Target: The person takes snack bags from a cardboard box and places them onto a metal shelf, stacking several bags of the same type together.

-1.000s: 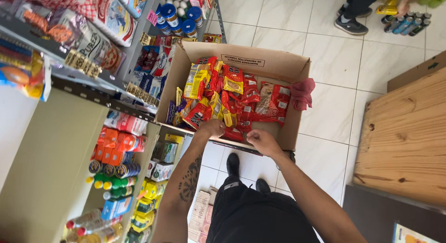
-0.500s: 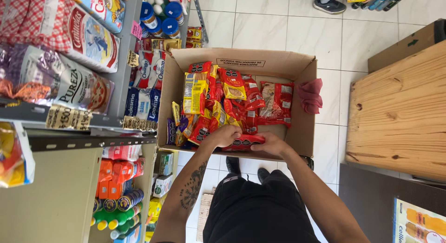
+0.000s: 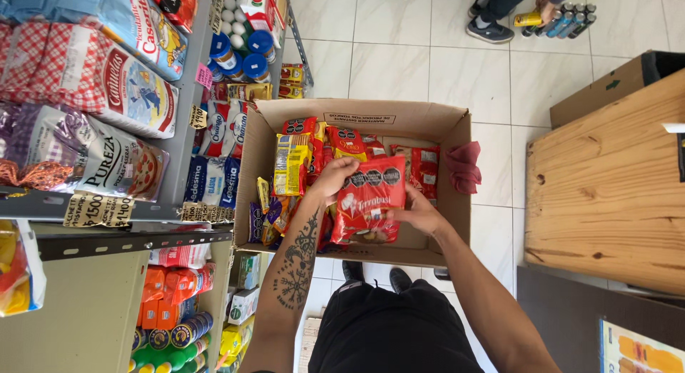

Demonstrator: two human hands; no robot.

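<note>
L hand (image 3: 334, 179): fingers curled on upper-left edge of red snack bag (image 3: 369, 198), gripping it.
R hand (image 3: 421, 215): fingers closed on bag's lower-right edge; both hands hold it up.
Bag: flat red packet, tilted, lifted just over the packs in the cardboard box (image 3: 428, 123).
Box: open, flaps out, on floor betw. shelf and wooden counter (image 3: 606, 180); packed w/ red and yellow snack packs (image 3: 292, 162); little bare room inside exc. right side.
Box edges: left wall close to shelf unit (image 3: 178, 102); right wall has red cloth (image 3: 464, 166) draped over it.
Free room: tiled floor (image 3: 399, 59) beyond box is open; narrow gap box-to-counter.
Around: shelf holds flour and sugar bags, jars, bottles lower down. Another person's shoe (image 3: 489, 32) far side, by a row of cans (image 3: 564, 22).
</note>
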